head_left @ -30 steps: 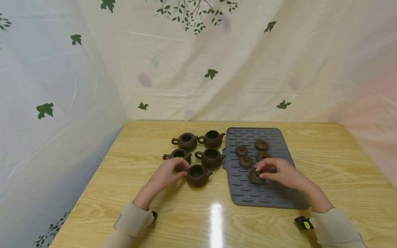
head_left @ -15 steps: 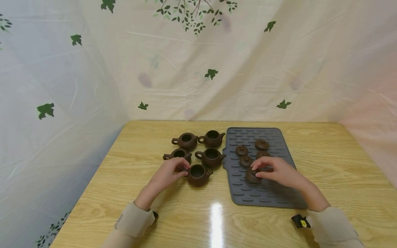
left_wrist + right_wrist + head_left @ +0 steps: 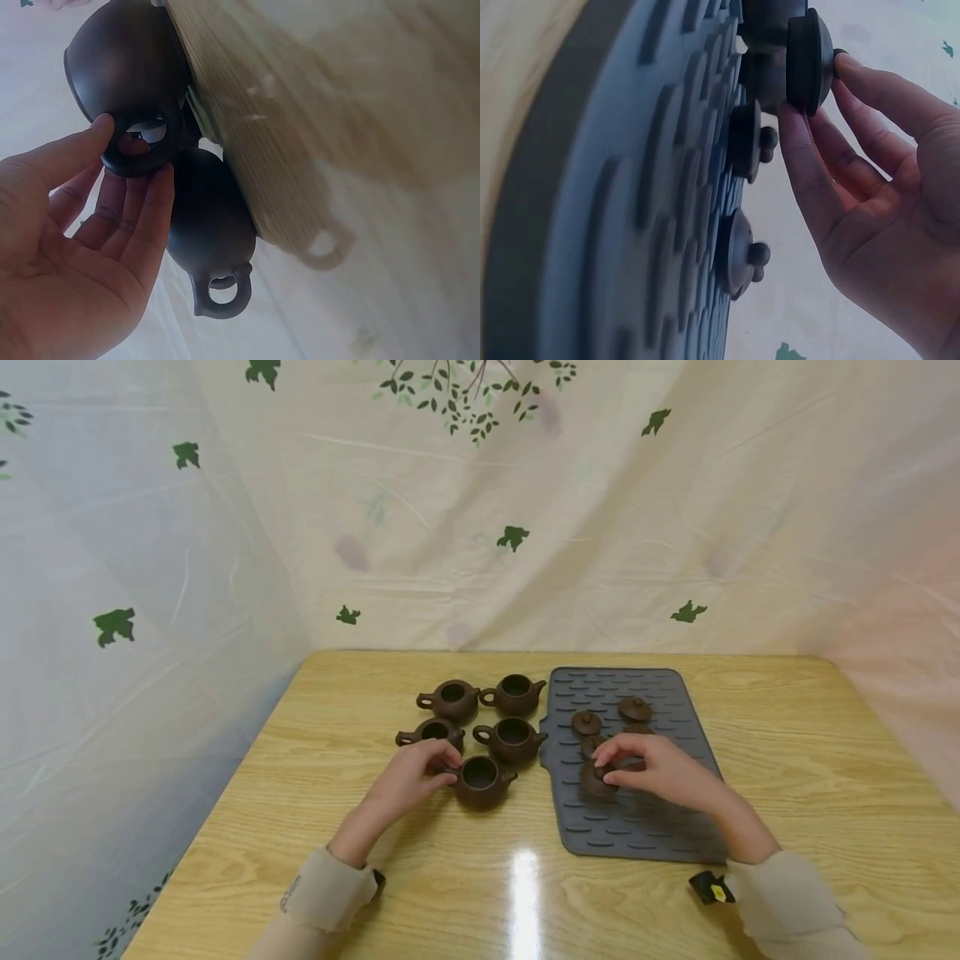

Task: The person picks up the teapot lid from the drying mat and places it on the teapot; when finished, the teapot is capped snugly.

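Observation:
My left hand [image 3: 405,781] pinches the handle of the nearest lidless teapot [image 3: 481,783]; in the left wrist view the thumb and fingers meet on the ring handle of that dark teapot [image 3: 127,64]. With thumb and fingers my right hand [image 3: 660,772] holds a brown lid [image 3: 598,783] by its knob above the grey mat [image 3: 637,839]. The right wrist view shows this lid [image 3: 808,64] raised off the mat [image 3: 630,195], its flat underside turned toward the mat. Further lids [image 3: 586,722] lie on the mat beyond the hand, one partly covered by the fingers.
Behind the gripped teapot stand more lidless teapots [image 3: 513,741] in two rows, close together, spouts pointing right. The mat lies on the wooden table [image 3: 300,760] to their right. A patterned cloth [image 3: 420,568] hangs behind the table's back edge.
My right hand has moved left across the mat with the held lid, toward the teapots. The left hand and its teapot have hardly moved.

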A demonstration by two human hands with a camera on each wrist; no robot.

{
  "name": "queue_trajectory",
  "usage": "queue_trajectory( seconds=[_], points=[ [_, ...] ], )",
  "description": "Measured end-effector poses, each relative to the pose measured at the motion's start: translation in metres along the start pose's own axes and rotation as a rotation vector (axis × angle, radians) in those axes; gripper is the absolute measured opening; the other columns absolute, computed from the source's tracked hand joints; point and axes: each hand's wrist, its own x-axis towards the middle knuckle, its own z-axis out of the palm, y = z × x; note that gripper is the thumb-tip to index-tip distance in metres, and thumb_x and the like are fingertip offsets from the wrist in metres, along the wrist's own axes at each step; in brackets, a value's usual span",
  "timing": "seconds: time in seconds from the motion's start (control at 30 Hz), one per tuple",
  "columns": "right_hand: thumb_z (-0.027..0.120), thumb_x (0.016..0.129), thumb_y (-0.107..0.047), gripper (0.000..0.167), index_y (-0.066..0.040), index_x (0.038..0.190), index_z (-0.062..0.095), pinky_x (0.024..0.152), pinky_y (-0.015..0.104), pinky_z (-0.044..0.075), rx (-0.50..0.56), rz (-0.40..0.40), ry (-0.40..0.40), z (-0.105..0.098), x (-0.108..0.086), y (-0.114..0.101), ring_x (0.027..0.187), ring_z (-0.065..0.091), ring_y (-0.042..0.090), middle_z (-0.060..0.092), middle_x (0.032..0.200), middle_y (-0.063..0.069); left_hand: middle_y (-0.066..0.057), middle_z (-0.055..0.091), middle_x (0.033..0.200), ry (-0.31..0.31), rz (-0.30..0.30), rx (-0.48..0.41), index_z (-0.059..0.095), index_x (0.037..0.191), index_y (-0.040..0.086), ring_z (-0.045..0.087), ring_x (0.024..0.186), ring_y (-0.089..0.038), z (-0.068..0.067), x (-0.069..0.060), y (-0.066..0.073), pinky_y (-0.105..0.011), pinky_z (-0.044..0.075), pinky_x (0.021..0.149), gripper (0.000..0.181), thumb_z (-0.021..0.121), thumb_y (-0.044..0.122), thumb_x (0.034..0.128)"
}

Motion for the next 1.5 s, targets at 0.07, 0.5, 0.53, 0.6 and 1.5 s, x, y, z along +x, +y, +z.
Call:
queue_trajectory(
  seconds=[0.07, 0.5, 0.53, 0.6, 1.5],
  points=[
    [0.069, 0.094, -0.023, 0.016, -0.016, 0.109, 0.068, 0.077, 0.026, 0.057, 0.014, -0.006, -0.009, 0.001, 0.004, -0.001, 0.097, 0.066, 0.008, 0.068, 0.122, 0.01, 0.0, 0.071, 0.099, -0.001, -0.01, 0.0, 0.07, 0.099, 0.014, 0.07, 0.093, -0.014, -0.001, 0.0, 0.001, -0.029, 0.058, 0.082, 0.015, 0.075, 0.008, 0.0874],
    [0.069, 0.095, -0.021, 0.017, -0.015, 0.111, 0.067, 0.085, 0.029, 0.058, 0.078, -0.047, -0.051, 0.014, 0.029, -0.02, 0.1, 0.066, 0.007, 0.066, 0.125, 0.011, -0.001, 0.072, 0.099, -0.003, -0.005, 0.006, 0.07, 0.099, 0.014, 0.07, 0.091, -0.013, -0.001, 0.002, 0.002, -0.028, 0.058, 0.08, 0.014, 0.075, 0.008, 0.0875],
    [0.069, 0.095, -0.021, 0.017, -0.015, 0.111, 0.067, 0.085, 0.03, 0.058, 0.081, -0.053, -0.052, 0.015, 0.03, -0.021, 0.099, 0.066, 0.008, 0.066, 0.123, 0.01, -0.001, 0.072, 0.098, -0.003, -0.008, 0.004, 0.07, 0.099, 0.014, 0.069, 0.09, -0.013, -0.001, 0.002, 0.002, -0.027, 0.058, 0.08, 0.015, 0.075, 0.008, 0.0873],
    [0.069, 0.095, -0.021, 0.017, -0.016, 0.11, 0.067, 0.084, 0.032, 0.058, 0.081, -0.056, -0.05, 0.018, 0.034, -0.025, 0.099, 0.065, 0.009, 0.066, 0.121, 0.008, -0.001, 0.072, 0.098, -0.003, -0.02, -0.003, 0.07, 0.099, 0.015, 0.069, 0.089, -0.013, -0.001, 0.002, 0.003, -0.026, 0.058, 0.079, 0.015, 0.075, 0.007, 0.0871],
    [0.068, 0.095, -0.016, 0.017, -0.013, 0.112, 0.068, 0.085, 0.026, 0.057, 0.15, -0.127, -0.046, 0.06, 0.086, -0.066, 0.104, 0.067, 0.02, 0.068, 0.121, 0.009, -0.001, 0.071, 0.098, -0.023, -0.027, 0.0, 0.069, 0.099, 0.014, 0.069, 0.088, -0.012, -0.005, 0.003, 0.004, -0.025, 0.057, 0.076, 0.014, 0.074, 0.007, 0.0882]
  ],
)
